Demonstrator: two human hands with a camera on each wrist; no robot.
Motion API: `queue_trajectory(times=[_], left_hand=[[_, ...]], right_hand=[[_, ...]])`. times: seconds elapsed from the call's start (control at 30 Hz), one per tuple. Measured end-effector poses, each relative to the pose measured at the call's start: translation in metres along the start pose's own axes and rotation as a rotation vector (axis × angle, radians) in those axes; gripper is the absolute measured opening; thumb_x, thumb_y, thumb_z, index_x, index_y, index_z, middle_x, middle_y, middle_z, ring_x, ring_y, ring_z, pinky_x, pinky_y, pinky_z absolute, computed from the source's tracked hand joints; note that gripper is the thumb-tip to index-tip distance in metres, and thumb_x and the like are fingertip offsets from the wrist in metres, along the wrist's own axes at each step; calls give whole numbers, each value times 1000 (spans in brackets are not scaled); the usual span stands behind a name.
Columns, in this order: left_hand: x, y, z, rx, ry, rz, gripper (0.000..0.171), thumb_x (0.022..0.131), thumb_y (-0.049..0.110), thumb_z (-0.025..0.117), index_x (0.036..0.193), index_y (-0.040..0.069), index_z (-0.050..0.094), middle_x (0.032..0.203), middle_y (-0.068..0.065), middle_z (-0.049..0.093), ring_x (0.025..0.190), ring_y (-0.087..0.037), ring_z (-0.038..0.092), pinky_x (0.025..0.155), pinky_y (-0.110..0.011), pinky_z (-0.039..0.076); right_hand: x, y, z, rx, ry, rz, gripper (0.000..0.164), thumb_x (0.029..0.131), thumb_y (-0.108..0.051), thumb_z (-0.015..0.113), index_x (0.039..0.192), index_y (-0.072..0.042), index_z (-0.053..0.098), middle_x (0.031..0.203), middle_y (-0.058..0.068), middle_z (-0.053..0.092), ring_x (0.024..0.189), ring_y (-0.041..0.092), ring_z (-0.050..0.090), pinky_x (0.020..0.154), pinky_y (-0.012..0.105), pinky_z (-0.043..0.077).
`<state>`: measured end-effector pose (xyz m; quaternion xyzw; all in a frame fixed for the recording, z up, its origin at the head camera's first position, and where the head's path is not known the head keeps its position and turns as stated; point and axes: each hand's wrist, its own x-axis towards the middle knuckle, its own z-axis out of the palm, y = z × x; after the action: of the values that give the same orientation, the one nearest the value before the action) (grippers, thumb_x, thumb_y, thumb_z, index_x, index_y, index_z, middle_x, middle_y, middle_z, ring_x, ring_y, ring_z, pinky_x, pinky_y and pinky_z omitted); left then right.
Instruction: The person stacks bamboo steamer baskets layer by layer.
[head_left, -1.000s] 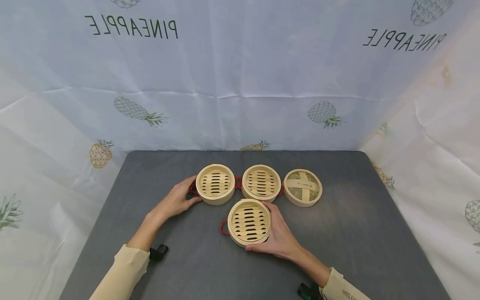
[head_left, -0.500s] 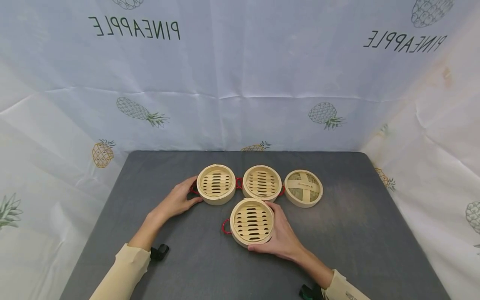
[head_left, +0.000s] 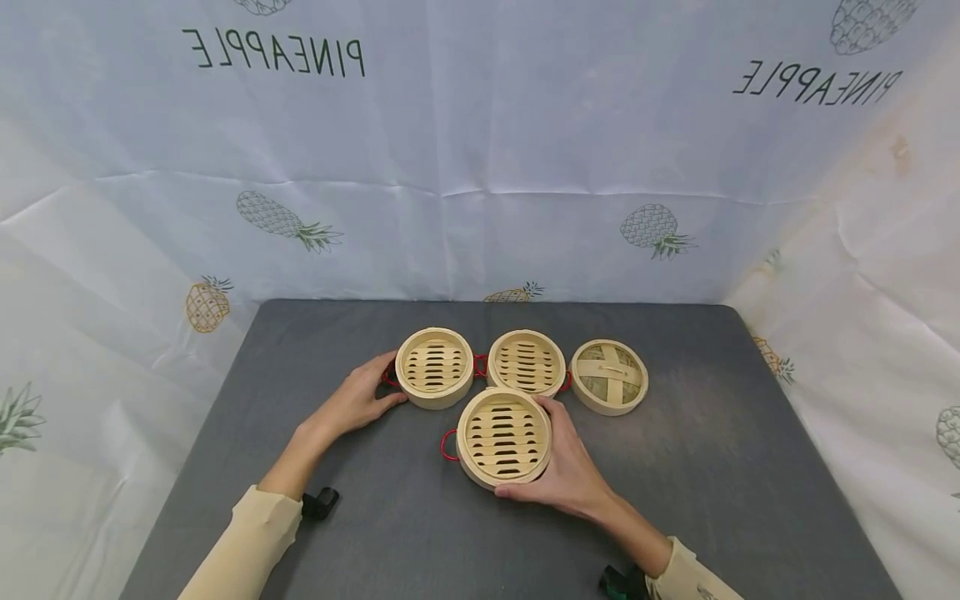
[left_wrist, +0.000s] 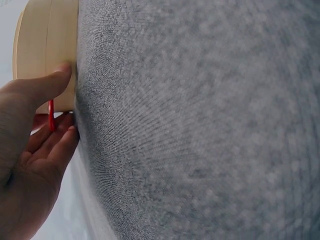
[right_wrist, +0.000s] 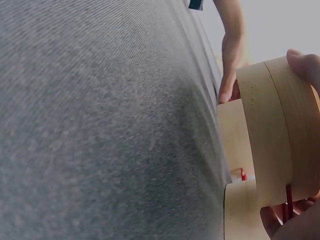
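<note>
My right hand [head_left: 567,471] grips a small round bamboo steamer basket [head_left: 504,439] with a slatted floor, thumb at the near side and fingers round the far right. In the right wrist view this basket [right_wrist: 270,130] is raised off the table and slightly tilted. My left hand [head_left: 360,397] holds a second steamer basket [head_left: 434,397] on the table by its left side. The left wrist view has the thumb on its wall [left_wrist: 45,45] and the fingers behind a red handle [left_wrist: 51,117]. A third basket [head_left: 527,367] stands beside it, its near edge partly covered by the raised one.
A woven bamboo lid [head_left: 609,379] with crossed strips lies right of the third basket. Red handles [head_left: 481,365] sit between the two back baskets. The dark grey table [head_left: 720,467] ends at a white pineapple-print cloth [head_left: 480,242] hung behind and along the sides.
The right hand has lifted its basket and shifted it slightly right and away from me, so it overlaps the third basket more. The left hand and its basket stay in place.
</note>
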<state>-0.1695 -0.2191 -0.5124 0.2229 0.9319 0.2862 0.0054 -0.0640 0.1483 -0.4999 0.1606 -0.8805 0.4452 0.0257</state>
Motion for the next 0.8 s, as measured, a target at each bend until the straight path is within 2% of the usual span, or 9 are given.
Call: queue_trajectory(times=[0.07,0.27,0.3,0.47,0.57,0.67,0.8], left_hand=[[0,-2,1,-4,13,21,79,95,19,86,159,-4,47,150,-28,62,136,-45,64,110,-62,54],[2,-39,21,-35,82,99,82,95,36,86,161,6,47,148,-22,64,131,-39,66,104,-59,57],[3,-45,24,-40,86,108,82,97,38,84,162,7,46,149,-21,64,131,-36,66,105,-55,58],[0,-29,13,-44,77,102,78,97,33,85,159,1,49,145,-25,65,129,-39,67,103,-55,58],[0,-15,4,-40,55,76,78,95,25,87,157,-2,49,144,-27,65,129,-42,67,103,-60,57],[1,-18,7,-48,57,87,77,95,26,87,157,-2,50,141,-26,66,126,-41,67,101,-59,58],[4,-39,22,-41,70,98,79,95,36,86,158,3,50,139,-22,67,124,-36,68,99,-53,59]], right_hand=[[1,-1,-1,2,2,-12,134,55,-57,106,160,-10,38,148,-1,55,131,14,60,110,43,52],[5,-6,-2,14,15,-41,131,56,-58,106,160,-16,38,148,-2,55,130,14,61,109,40,52],[6,-8,-2,15,17,-43,130,56,-57,106,160,-17,38,148,-2,55,130,14,60,109,40,52],[13,-13,-3,16,31,-59,131,56,-54,107,160,-16,38,149,-1,55,131,17,60,109,44,52],[18,-16,-4,30,43,-64,131,55,-49,108,160,-14,38,150,0,55,133,18,60,110,45,51],[22,-20,-4,48,50,-63,131,55,-46,108,160,-13,38,151,0,55,134,19,60,111,45,51],[25,-23,-2,53,42,-58,131,56,-47,108,161,-15,36,151,0,54,133,18,60,111,47,51]])
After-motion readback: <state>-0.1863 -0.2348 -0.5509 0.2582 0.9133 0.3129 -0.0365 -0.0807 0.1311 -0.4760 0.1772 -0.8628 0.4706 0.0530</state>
